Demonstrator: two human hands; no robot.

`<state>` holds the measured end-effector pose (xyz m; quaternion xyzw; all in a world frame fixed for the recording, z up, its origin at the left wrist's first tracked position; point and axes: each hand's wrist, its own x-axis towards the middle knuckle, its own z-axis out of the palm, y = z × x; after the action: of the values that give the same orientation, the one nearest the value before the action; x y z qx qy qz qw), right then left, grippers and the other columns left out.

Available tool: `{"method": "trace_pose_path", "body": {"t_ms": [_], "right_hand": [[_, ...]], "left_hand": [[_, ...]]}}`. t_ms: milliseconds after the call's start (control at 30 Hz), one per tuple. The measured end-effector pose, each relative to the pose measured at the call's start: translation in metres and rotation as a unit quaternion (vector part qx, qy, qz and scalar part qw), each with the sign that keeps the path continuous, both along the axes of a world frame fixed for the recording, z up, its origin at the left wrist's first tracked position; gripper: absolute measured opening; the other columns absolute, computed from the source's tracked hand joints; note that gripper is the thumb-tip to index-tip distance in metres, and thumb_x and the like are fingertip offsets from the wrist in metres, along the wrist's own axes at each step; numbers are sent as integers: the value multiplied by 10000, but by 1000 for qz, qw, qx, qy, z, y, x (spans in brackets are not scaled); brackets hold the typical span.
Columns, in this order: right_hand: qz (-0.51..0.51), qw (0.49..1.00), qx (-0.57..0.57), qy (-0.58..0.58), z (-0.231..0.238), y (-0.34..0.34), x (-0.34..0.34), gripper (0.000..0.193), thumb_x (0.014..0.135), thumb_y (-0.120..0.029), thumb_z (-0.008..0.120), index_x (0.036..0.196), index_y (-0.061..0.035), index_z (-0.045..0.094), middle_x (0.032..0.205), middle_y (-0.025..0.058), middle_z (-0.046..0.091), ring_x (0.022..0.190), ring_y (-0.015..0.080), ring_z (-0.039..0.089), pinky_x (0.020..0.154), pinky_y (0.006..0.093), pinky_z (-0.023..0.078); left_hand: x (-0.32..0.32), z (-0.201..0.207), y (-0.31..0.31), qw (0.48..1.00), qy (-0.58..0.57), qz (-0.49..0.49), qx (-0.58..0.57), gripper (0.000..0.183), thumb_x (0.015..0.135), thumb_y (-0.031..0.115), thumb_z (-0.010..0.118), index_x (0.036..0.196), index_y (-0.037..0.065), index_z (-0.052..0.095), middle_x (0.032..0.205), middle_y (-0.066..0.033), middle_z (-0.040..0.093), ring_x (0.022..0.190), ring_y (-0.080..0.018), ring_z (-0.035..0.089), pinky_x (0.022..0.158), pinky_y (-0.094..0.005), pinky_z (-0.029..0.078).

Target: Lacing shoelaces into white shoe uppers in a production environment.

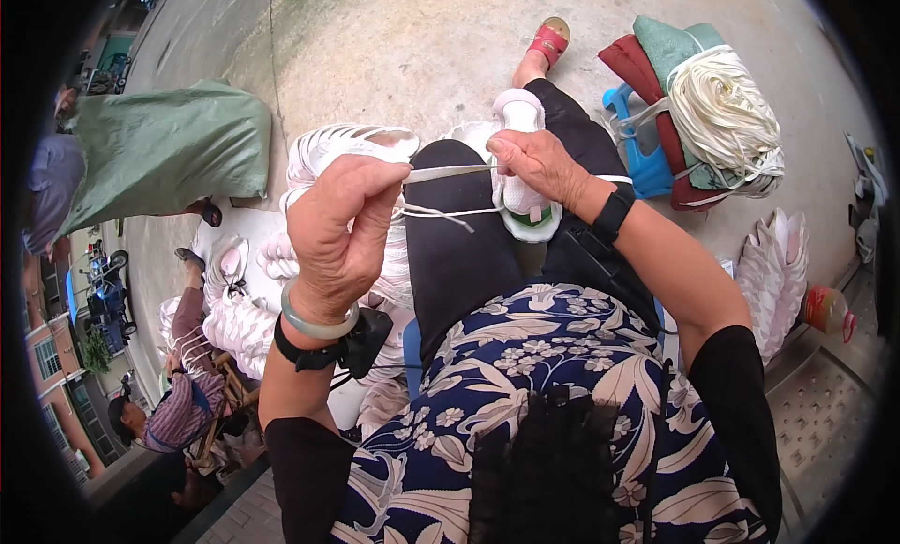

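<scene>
Left grip [345,227] in pinch on lace [450,173]

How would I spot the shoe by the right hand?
Find the black trousers. Near the knees, partly hidden by the right hand, is a pale pink shoe. Unlike the heaped pale pieces at left, it lies singly, green showing at its near end.

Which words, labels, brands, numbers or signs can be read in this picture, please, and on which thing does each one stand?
No text can be read in this view.
White lace in the left hand and right hand: no lettering visible.
White shoe: no readable lettering.
Red slipper: any mark is too small.
Bottle: any label is too blurred.
</scene>
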<state>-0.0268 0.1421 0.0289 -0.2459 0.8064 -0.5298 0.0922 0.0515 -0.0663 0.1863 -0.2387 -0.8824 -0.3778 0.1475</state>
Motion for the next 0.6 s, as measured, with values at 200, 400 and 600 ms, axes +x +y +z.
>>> {"method": "trace_pose_path", "body": {"t_ms": [200, 400, 600], "right_hand": [[74, 950, -206, -222, 72, 24, 3, 300, 931, -267, 478, 896, -4, 617, 627, -35, 463, 525, 41, 371, 497, 194, 321], [21, 912, -339, -232, 119, 94, -15, 212, 908, -160, 512, 992, 10, 607, 612, -58, 450, 529, 16, 366, 537, 174, 332], [47, 854, -480, -194, 138, 145, -24, 300, 947, -141, 380, 1149, 52, 489, 577, -51, 376, 502, 37, 304, 564, 207, 296]], "left_hand": [[-8, -15, -9, 971, -173, 35, 163, 138, 858, 12, 553, 978, -27, 610, 812, -39, 586, 726, -98, 539, 671, -209, 433], [-11, -69, 10, 950, -264, 0, 167, 144, 833, 1, 551, 946, -11, 638, 672, 12, 572, 601, -51, 508, 553, -186, 423], [-19, -123, 40, 966, -239, -8, 95, 114, 807, 10, 570, 895, -5, 641, 704, -50, 619, 616, -111, 564, 577, -236, 450]]}}
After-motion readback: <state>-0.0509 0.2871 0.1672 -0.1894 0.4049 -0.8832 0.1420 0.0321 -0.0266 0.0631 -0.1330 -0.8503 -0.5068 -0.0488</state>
